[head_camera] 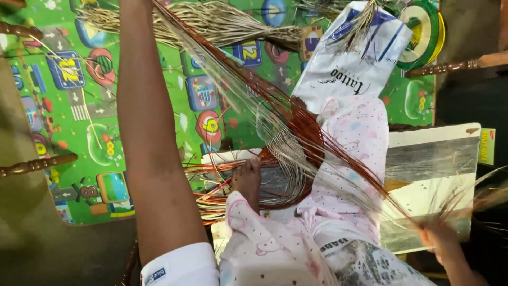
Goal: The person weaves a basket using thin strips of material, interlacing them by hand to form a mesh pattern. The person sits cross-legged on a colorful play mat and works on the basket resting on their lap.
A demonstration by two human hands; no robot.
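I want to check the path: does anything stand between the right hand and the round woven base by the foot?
Nothing visible does. The right hand holds pale thin reed strands that run to the brown-and-pale woven base, passing over the leg in pink patterned trousers.

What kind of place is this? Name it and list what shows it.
Probably a home floor used as a craft spot. A green play mat with cartoon pictures covers the floor, bundles of dried straw lie on it, and a half-woven reed piece rests on a board, held down by a foot.
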